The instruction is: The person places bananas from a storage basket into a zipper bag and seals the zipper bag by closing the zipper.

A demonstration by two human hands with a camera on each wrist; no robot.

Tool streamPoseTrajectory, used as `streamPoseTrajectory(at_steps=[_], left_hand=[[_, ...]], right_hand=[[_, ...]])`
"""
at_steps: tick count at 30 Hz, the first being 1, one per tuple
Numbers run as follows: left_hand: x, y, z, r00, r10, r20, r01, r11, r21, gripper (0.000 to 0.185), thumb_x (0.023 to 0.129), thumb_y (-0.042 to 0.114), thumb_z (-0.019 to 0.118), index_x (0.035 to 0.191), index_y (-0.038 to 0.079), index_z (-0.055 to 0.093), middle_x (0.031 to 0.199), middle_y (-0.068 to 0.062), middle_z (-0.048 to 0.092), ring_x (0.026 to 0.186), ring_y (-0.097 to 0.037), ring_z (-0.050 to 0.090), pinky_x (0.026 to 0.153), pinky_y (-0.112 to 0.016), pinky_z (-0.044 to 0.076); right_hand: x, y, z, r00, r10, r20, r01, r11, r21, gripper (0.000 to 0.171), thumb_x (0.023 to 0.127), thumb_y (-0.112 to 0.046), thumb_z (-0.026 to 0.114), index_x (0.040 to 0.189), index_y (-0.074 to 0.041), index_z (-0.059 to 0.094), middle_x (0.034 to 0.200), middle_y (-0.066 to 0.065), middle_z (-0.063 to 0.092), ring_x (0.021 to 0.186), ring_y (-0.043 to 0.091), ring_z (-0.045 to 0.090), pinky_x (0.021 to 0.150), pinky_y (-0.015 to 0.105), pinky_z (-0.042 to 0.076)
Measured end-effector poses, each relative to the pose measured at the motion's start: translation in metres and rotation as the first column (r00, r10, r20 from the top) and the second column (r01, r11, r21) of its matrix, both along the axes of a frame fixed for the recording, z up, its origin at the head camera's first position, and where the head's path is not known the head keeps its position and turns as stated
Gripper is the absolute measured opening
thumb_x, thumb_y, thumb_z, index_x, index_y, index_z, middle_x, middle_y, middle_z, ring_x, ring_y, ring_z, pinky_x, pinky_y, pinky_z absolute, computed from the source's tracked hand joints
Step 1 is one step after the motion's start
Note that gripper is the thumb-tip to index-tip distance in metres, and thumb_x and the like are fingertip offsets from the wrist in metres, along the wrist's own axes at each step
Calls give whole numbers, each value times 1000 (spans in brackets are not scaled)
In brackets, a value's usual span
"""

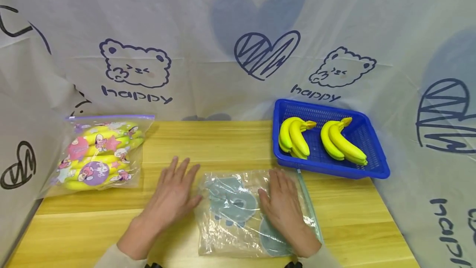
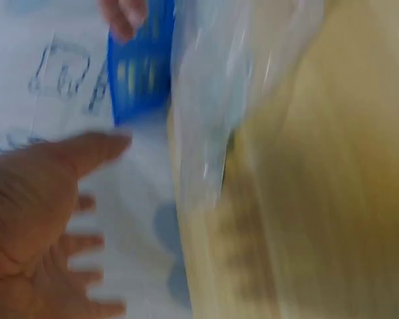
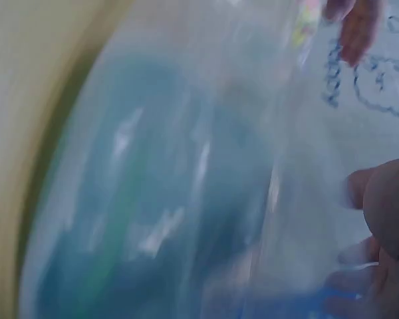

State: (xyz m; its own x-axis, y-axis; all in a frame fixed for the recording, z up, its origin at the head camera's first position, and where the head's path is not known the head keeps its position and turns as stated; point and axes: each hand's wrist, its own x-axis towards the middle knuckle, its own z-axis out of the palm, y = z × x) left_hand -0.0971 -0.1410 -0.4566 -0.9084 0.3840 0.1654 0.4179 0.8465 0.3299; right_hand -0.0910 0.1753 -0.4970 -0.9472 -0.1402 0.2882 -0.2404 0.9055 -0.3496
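A clear zip bag (image 1: 230, 241) with pale blue cartoon prints lies flat on the table, its greenish seal strip along the right edge. My left hand (image 1: 172, 193) hovers beside the bag's left edge with fingers spread and nothing in them. In the left wrist view, that hand's thumb (image 2: 96, 149) stands apart from the other fingers. Over the right half of the bag is my right hand (image 1: 284, 204), its fingers extended and holding nothing. Blurred in the right wrist view, the blue-printed plastic (image 3: 153, 193) fills much of the picture, with the right hand (image 3: 386, 232) at the side.
A blue plastic basket (image 1: 323, 171) at the back right holds two bunches of yellow bananas (image 1: 342, 142). At the left rests another printed zip bag (image 1: 132, 173) with bananas inside and a purple seal. White patterned cloth (image 1: 208, 90) hangs behind the wooden table (image 1: 208, 144) and at its sides.
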Motion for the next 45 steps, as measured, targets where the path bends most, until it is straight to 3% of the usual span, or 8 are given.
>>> streamPoseTrajectory(at_steps=[2, 5, 9, 13, 18, 27, 35, 45], left_hand=[[6, 17, -6, 993, -119, 7, 119, 993, -16, 89, 87, 44, 83, 159, 7, 43, 166, -26, 34, 156, -52, 23, 120, -70, 25], [15, 39, -15, 967, -247, 67, 250, 968, -35, 93, 86, 54, 81, 160, 12, 43, 167, -22, 36, 157, -49, 24, 121, -69, 27], [25, 60, -27, 945, -293, 146, 307, 949, -78, 96, 86, 64, 76, 161, 15, 41, 167, -22, 37, 156, -52, 24, 117, -74, 30], [30, 67, -36, 948, -270, 170, 295, 945, -141, 103, 82, 71, 74, 162, 16, 40, 167, -25, 34, 155, -56, 25, 115, -77, 29], [32, 60, -41, 954, -238, 184, 272, 942, -195, 105, 80, 70, 76, 162, 16, 39, 168, -26, 32, 155, -56, 24, 116, -78, 26], [26, 28, -36, 958, -141, 248, 205, 946, -253, 103, 80, 64, 81, 161, 13, 42, 168, -25, 31, 157, -53, 22, 117, -80, 19], [18, -12, -32, 947, -38, 318, 113, 969, -219, 105, 76, 59, 86, 159, 10, 44, 168, -26, 31, 156, -56, 19, 116, -82, 10], [8, -50, -32, 927, -22, 374, 97, 978, -183, 112, 74, 57, 88, 162, 9, 39, 169, -29, 27, 155, -58, 19, 112, -86, 12]], right_hand=[[0, 13, -1, 999, -30, -16, 31, 998, 55, 67, 98, -33, 71, 148, 7, 51, 153, 31, 50, 145, 52, 44, 116, 72, 33], [2, 29, -3, 998, -59, 31, 56, 993, 100, 73, 97, -41, 72, 151, 2, 49, 158, 28, 46, 148, 52, 39, 113, 81, 28], [5, 41, -8, 988, -71, 140, 55, 992, 116, 80, 96, -48, 72, 155, 0, 46, 162, 27, 41, 151, 54, 33, 112, 84, 22], [6, 44, -15, 973, -51, 227, 22, 991, 130, 87, 97, -55, 69, 158, 1, 41, 164, 29, 36, 152, 57, 29, 114, 83, 20], [5, 37, -22, 966, -19, 256, -11, 993, 115, 87, 98, -57, 66, 158, 1, 41, 163, 31, 37, 151, 57, 31, 115, 81, 21], [2, 7, -24, 951, 42, 308, -72, 994, 88, 80, 102, -57, 60, 157, -1, 45, 164, 28, 38, 152, 54, 32, 117, 78, 24], [-12, -31, -24, 923, 117, 367, -163, 982, 98, 78, 104, -58, 55, 157, -2, 44, 165, 27, 36, 154, 53, 28, 120, 74, 23], [-43, -69, -25, 903, 174, 392, -246, 959, 140, 82, 103, -63, 52, 161, -6, 39, 169, 24, 31, 157, 50, 23, 123, 72, 21]])
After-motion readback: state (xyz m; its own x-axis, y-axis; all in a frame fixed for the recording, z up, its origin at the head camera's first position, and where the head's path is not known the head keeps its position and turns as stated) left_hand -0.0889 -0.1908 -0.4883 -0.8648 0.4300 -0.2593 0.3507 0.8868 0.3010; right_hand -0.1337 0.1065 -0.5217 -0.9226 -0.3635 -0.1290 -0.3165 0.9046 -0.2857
